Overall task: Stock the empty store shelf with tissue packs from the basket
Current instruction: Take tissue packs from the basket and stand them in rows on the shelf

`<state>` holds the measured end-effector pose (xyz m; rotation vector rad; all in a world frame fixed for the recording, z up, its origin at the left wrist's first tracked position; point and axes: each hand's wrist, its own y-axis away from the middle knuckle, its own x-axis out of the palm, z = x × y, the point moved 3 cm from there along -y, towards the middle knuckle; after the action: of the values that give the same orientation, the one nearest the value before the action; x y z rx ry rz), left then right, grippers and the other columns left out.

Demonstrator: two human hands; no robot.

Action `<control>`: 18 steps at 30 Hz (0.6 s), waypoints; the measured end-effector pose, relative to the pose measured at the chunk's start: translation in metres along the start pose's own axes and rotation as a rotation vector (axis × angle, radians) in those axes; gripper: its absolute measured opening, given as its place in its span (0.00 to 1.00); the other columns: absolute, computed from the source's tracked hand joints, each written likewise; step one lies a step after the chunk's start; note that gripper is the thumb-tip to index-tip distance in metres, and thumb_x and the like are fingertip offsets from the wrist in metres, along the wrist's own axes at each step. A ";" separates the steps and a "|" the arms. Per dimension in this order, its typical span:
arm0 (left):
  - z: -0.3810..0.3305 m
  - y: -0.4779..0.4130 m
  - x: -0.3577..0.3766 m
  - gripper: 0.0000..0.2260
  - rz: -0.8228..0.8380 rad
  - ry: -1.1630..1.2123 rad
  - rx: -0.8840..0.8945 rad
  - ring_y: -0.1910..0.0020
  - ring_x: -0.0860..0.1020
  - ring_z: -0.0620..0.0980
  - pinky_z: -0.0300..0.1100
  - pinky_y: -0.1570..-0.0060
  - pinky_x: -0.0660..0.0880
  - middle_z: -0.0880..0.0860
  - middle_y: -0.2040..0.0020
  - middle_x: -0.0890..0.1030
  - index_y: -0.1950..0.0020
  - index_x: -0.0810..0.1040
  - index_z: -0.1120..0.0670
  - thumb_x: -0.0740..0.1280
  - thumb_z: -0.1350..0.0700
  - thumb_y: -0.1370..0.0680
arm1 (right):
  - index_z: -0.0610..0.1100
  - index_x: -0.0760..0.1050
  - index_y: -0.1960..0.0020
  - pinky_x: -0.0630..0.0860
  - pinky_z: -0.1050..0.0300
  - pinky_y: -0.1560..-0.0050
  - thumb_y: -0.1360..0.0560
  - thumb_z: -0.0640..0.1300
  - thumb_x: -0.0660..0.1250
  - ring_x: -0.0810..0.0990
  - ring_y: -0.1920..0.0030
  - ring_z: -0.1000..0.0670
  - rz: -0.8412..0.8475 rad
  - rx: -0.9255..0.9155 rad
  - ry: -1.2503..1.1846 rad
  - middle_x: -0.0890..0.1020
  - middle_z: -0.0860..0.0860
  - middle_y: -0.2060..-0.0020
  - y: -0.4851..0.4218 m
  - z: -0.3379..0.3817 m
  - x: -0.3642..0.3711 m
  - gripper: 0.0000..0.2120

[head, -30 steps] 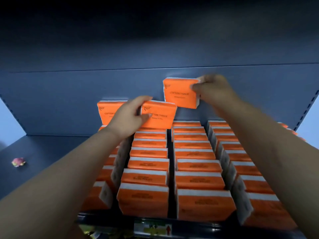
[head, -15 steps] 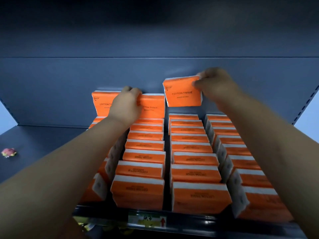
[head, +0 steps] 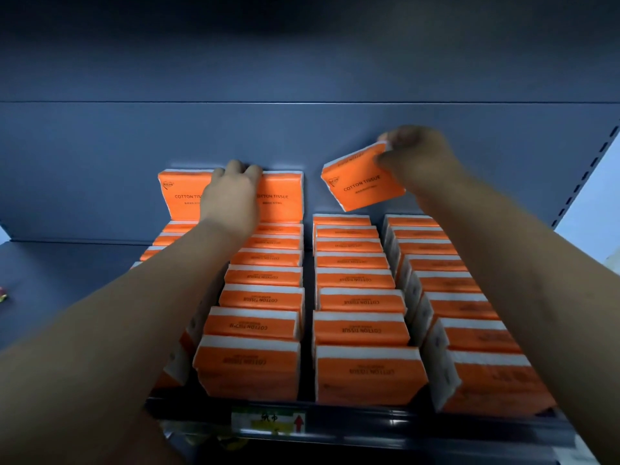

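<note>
Orange "COTTON TISSUE" pack (head: 364, 181) in air, tilted, above third row from left, near shelf back panel (head: 100, 162); right hand (head: 416, 159) pinches its top right corner. Left hand (head: 233, 196) curled over tops of two upright packs (head: 280, 196) at back of the left rows, standing on the lower layer. Four rows of flat packs (head: 359, 303) fill shelf to front rail. Price tag (head: 268, 422) on rail. Small colourful scrap (head: 2, 293) on bare shelf far left. Both forearms cross over the rows.
</note>
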<state>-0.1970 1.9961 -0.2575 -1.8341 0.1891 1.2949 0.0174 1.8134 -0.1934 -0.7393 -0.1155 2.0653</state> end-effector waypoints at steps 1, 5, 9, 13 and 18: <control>0.000 0.000 -0.001 0.24 0.009 -0.009 -0.003 0.41 0.73 0.67 0.58 0.49 0.76 0.61 0.36 0.75 0.30 0.74 0.57 0.62 0.69 0.25 | 0.50 0.82 0.44 0.80 0.46 0.38 0.23 0.40 0.70 0.83 0.43 0.45 0.010 0.002 -0.009 0.85 0.48 0.47 0.000 -0.001 0.000 0.10; -0.003 -0.001 -0.004 0.23 0.075 -0.097 -0.041 0.36 0.71 0.66 0.59 0.44 0.73 0.59 0.34 0.73 0.28 0.72 0.54 0.65 0.63 0.23 | 0.51 0.81 0.49 0.80 0.46 0.40 0.23 0.40 0.70 0.84 0.45 0.45 0.037 0.015 -0.042 0.85 0.50 0.50 0.002 -0.006 0.002 0.07; -0.013 -0.002 -0.012 0.18 0.032 -0.072 -0.085 0.37 0.70 0.67 0.58 0.43 0.72 0.60 0.35 0.73 0.33 0.73 0.58 0.65 0.58 0.22 | 0.49 0.83 0.47 0.82 0.45 0.41 0.23 0.39 0.69 0.84 0.46 0.45 0.032 0.057 -0.030 0.86 0.48 0.50 0.003 -0.012 0.003 0.08; -0.043 0.000 -0.024 0.16 -0.124 0.151 0.015 0.41 0.73 0.66 0.54 0.43 0.71 0.61 0.39 0.77 0.37 0.78 0.59 0.63 0.60 0.24 | 0.49 0.82 0.54 0.82 0.43 0.41 0.23 0.39 0.69 0.85 0.49 0.45 0.049 0.128 -0.081 0.86 0.48 0.54 0.003 -0.020 0.010 0.07; -0.079 0.003 -0.011 0.16 0.068 0.757 -0.144 0.48 0.81 0.54 0.43 0.52 0.76 0.52 0.44 0.82 0.36 0.79 0.56 0.64 0.64 0.23 | 0.47 0.83 0.46 0.82 0.42 0.42 0.23 0.39 0.68 0.85 0.49 0.44 0.039 0.145 -0.086 0.86 0.47 0.53 0.008 -0.022 0.014 0.08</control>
<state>-0.1488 1.9344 -0.2432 -2.3876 0.5750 0.6078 0.0181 1.8155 -0.2203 -0.5684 0.0004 2.1175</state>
